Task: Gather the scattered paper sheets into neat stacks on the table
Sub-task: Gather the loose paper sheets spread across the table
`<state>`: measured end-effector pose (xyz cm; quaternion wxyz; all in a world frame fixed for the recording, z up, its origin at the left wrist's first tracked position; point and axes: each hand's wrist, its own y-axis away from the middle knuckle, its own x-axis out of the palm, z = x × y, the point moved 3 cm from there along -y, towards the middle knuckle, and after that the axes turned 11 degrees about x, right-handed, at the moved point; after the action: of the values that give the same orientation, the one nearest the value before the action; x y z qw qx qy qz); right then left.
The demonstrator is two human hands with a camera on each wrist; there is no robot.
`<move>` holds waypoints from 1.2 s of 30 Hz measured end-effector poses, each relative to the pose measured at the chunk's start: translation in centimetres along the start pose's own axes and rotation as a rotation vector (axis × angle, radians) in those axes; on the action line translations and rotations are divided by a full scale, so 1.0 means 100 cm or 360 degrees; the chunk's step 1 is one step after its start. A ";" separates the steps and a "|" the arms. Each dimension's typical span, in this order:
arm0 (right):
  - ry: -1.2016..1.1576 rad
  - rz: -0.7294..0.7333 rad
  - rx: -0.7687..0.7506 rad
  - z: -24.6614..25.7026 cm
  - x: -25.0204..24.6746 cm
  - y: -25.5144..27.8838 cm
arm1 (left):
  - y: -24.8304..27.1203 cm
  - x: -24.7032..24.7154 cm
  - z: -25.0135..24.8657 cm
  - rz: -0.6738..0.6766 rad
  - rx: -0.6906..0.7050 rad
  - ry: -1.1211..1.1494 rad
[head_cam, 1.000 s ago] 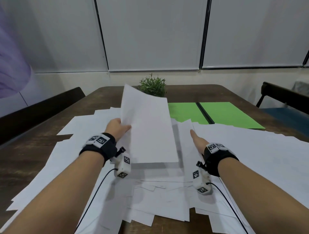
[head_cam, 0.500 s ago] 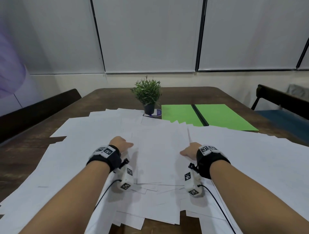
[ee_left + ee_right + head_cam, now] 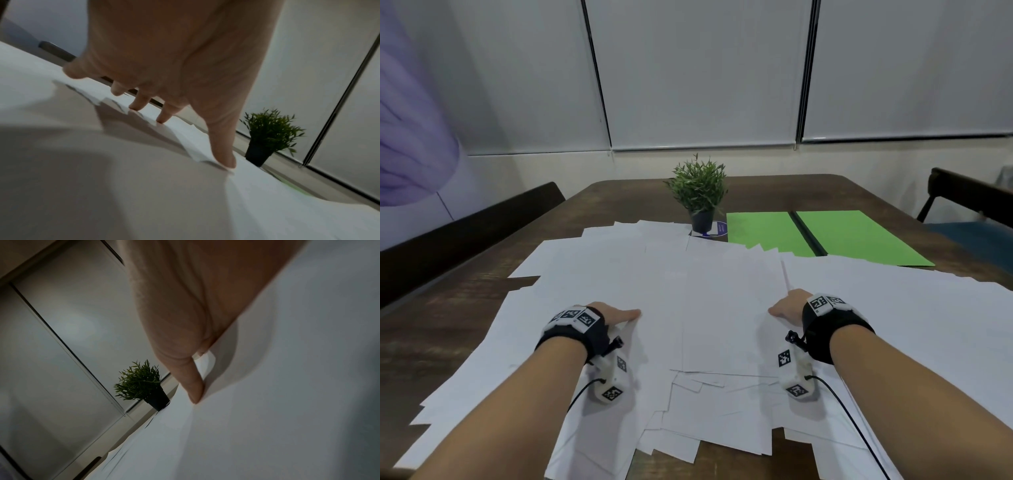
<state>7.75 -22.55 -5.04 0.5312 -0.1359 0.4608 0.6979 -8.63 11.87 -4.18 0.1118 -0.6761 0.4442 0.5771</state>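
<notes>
white paper sheets (image 3: 732, 308) lie scattered in overlapping layers over the near half of the dark brown wooden table (image 3: 763, 192). the left hand (image 3: 613, 315) rests on the paper with straight, spread fingers (image 3: 223, 155), tips pressing the sheets, gripping nothing. the right hand (image 3: 787, 308) pinches the edge of a lifted white sheet (image 3: 287, 386) between thumb and fingers. a small green plant in a black pot (image 3: 700, 195) stands beyond the papers, beside two bright green sheets (image 3: 825, 236).
</notes>
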 end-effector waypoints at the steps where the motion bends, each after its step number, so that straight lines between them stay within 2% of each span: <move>1: -0.0002 -0.0008 -0.0009 -0.001 0.000 0.000 | -0.003 -0.003 -0.002 -0.0058 0.0029 0.0002; 3: -0.0016 -0.0012 -0.0011 -0.001 -0.001 -0.001 | -0.011 -0.009 0.004 -0.0141 0.0020 -0.0104; 5: 0.0123 -0.0043 -0.0022 -0.001 0.001 -0.001 | -0.018 -0.016 0.016 -0.0186 -0.0017 -0.0165; 7: 0.0252 -0.0069 -0.0049 0.001 0.002 -0.003 | -0.017 -0.023 0.024 -0.0195 -0.0054 -0.0166; 10: 0.0190 -0.0028 -0.0045 0.003 0.000 -0.002 | -0.014 -0.028 0.029 -0.0161 -0.0041 -0.0223; 14: 0.0320 -0.0085 -0.0008 0.003 0.001 -0.001 | -0.020 -0.024 0.030 -0.0143 0.0031 -0.0147; 18: 0.0385 -0.0146 -0.0033 0.002 -0.001 -0.003 | -0.020 -0.027 0.030 -0.0267 0.0070 -0.0056; 21: 0.0388 -0.0083 -0.0017 0.003 0.001 0.001 | -0.014 -0.035 0.030 -0.0354 0.0099 -0.0055; 24: 0.0148 -0.0018 0.0032 0.002 -0.001 -0.001 | -0.011 -0.045 0.031 -0.0525 0.0192 0.0030; 26: 0.0209 -0.0052 0.0015 0.004 -0.001 0.002 | -0.006 -0.056 0.028 -0.0716 0.0292 0.0121; 29: 0.0502 -0.0114 -0.0069 0.002 0.005 -0.009 | 0.002 -0.077 0.018 -0.0964 0.0446 0.0230; 32: 0.0555 -0.0097 -0.0049 0.005 0.003 -0.003 | 0.014 -0.099 0.000 -0.1197 0.0610 0.0426; 34: 0.0421 -0.0092 -0.0064 0.006 0.003 0.001 | 0.024 -0.113 -0.016 -0.1355 0.0731 0.0488; 36: 0.0554 -0.0087 -0.0098 0.006 0.004 -0.003 | 0.036 -0.126 -0.035 -0.1491 0.0885 0.0555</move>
<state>8.02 -21.82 -5.15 0.4578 -0.2832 0.5203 0.6629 -8.11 13.47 9.30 0.4544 -0.8313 0.2442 0.2072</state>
